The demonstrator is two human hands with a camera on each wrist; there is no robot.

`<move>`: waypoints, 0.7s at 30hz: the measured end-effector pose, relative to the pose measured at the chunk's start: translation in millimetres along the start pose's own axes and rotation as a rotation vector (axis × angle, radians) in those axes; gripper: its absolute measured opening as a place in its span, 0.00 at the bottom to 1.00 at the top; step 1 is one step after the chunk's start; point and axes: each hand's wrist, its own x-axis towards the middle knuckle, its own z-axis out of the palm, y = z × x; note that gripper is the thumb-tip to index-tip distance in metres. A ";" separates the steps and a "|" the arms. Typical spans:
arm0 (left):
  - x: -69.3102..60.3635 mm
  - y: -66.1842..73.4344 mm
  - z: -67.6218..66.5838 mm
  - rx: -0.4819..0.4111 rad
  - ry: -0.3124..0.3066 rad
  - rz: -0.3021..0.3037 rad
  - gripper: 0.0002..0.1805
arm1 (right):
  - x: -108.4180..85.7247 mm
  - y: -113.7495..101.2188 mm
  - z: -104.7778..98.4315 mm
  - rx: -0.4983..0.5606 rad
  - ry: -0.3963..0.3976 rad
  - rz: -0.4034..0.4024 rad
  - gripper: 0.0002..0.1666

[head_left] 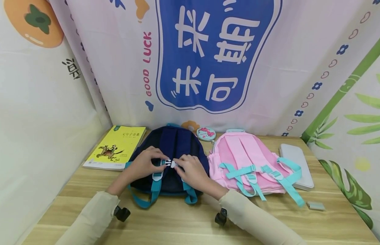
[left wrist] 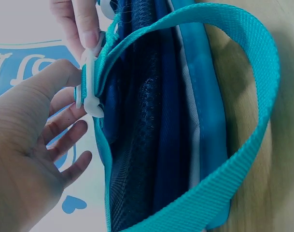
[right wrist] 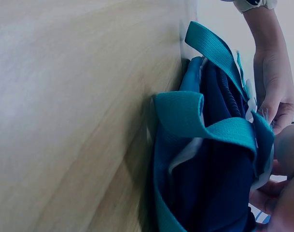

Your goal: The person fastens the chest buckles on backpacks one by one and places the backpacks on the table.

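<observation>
A navy backpack (head_left: 184, 141) with turquoise straps lies straps-up on the wooden table. Over its middle, my left hand (head_left: 144, 164) pinches the pronged half of a white side-release buckle (head_left: 167, 162). My right hand (head_left: 192, 169) holds the white socket half (head_left: 173, 165) between thumb and fingers, facing it. The two halves almost meet; whether they touch, I cannot tell. In the left wrist view a white strap adjuster (left wrist: 91, 92) and a looped turquoise strap (left wrist: 267, 82) stand near the left hand. The right wrist view hides the buckle behind the straps and fingers.
Left of the backpack lies a yellow book (head_left: 116, 146). On the right are a pink backpack (head_left: 238, 146) with turquoise straps, a white flat case (head_left: 295, 163) partly behind it, and a small grey block (head_left: 316, 206). A round pouch (head_left: 206, 133) sits at the back.
</observation>
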 end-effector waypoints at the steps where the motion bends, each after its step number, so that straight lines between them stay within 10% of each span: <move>1: 0.2 0.3 0.4 0.010 -0.001 -0.002 0.12 | 0.0 -0.4 -0.2 -0.008 0.001 -0.005 0.19; 21: 2.3 1.9 3.7 0.046 0.000 0.067 0.11 | 2.5 -1.6 0.4 -0.007 0.005 -0.023 0.18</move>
